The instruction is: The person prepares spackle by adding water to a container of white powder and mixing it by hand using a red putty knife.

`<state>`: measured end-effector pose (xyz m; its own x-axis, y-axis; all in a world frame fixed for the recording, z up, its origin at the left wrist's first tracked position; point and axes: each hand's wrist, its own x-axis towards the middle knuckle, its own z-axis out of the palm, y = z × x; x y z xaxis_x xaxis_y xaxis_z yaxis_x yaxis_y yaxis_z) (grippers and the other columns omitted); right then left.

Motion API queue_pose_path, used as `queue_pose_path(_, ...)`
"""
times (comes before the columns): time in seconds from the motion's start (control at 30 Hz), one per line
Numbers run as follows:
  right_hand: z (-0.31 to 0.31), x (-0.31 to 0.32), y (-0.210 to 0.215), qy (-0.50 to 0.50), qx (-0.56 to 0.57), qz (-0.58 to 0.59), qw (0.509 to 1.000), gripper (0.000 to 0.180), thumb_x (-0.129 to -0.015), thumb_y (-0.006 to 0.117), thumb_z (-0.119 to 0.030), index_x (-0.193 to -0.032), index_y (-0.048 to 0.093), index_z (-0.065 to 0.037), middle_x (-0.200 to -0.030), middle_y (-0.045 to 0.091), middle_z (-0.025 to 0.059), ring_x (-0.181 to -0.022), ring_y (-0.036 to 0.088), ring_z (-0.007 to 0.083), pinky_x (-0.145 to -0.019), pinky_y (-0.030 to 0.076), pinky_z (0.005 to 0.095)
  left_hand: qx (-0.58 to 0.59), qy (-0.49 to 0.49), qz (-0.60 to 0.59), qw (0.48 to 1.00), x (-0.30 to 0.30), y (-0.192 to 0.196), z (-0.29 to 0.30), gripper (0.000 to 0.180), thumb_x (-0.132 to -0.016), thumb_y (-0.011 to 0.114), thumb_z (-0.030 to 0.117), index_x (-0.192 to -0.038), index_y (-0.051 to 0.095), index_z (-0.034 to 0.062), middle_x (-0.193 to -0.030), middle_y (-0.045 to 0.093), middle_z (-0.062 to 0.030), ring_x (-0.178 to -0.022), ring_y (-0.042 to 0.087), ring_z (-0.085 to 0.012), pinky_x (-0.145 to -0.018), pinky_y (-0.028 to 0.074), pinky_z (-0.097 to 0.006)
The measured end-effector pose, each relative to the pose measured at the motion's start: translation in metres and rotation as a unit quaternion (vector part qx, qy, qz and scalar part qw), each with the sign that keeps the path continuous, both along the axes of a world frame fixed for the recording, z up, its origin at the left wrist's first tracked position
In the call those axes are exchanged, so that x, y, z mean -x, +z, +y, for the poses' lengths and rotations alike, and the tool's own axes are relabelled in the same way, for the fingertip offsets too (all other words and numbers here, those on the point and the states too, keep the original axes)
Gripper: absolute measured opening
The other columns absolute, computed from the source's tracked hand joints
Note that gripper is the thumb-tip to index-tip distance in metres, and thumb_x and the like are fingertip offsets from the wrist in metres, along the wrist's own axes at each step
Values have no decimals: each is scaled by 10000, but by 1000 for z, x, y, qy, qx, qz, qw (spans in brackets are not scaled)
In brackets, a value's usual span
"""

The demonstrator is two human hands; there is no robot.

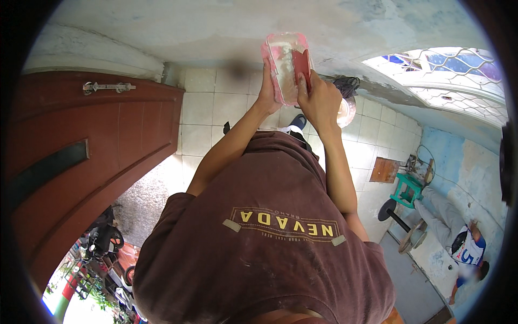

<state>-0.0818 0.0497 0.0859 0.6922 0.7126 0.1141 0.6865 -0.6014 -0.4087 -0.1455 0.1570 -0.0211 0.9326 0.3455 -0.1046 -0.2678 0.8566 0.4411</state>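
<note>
The left hand point(268, 92) holds 1 pink tray point(284, 67) of pale, wet plaster up against the grey wall point(178, 27), its grip wrapped around the tray's left edge. The right hand point(318, 100) pinches 1 red scraper point(302, 65), blade laid in the plaster inside the tray. The tray sits raised in front of the person, between both hands, near the wall and well above the tiled floor point(202, 116).

By my reading, the work is in an early or middle stage: the tray looks well smeared with mix, the scraper is loading from it, and the wall nearby is patchy and uneven.

Counted: 1 tray, 1 scraper, 2 hands at work. To the left stands 1 red-brown door point(97, 151) with 1 metal latch point(108, 86). Lower right, 1 other person point(458, 237) lies on the floor beside 1 green stool point(408, 186).
</note>
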Motion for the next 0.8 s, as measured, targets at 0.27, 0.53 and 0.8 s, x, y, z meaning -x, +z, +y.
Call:
queue_pose_path(0.27, -6, 3, 15, 22, -40, -32, 998, 189, -891, 686, -200, -1030, 756, -93, -733, 690, 145, -668, 686, 360, -606, 520, 453, -3, 5, 5, 1000, 0, -3, 6, 873, -1002, 239, 780, -1614, 295, 159, -1555, 461, -84, -1403, 493, -265, -1163, 436, -455)
queue_pose_path(0.53, -1, -2, 20, 91, 16, -19, 996, 208, -878, 710, -211, -1040, 784, -104, -718, 692, 154, -658, 685, 351, -623, 528, 445, 16, 16, 33, 999, -3, -8, 0, 889, -979, 255, 816, -1492, 447, 116, -1347, 612, -122, -1218, 630, -264, -1023, 543, -453)
queue_pose_path(0.8, -1, -9, 10, 64, -90, 106, 988, 238, -942, 714, -266, -1023, 770, -49, -633, 637, 169, -525, 605, 275, -567, 470, 376, -3, -14, 26, 1000, 2, -20, 1, 895, -978, 261, 815, -1515, 441, 122, -1417, 587, -126, -1285, 600, -279, -1063, 525, -474)
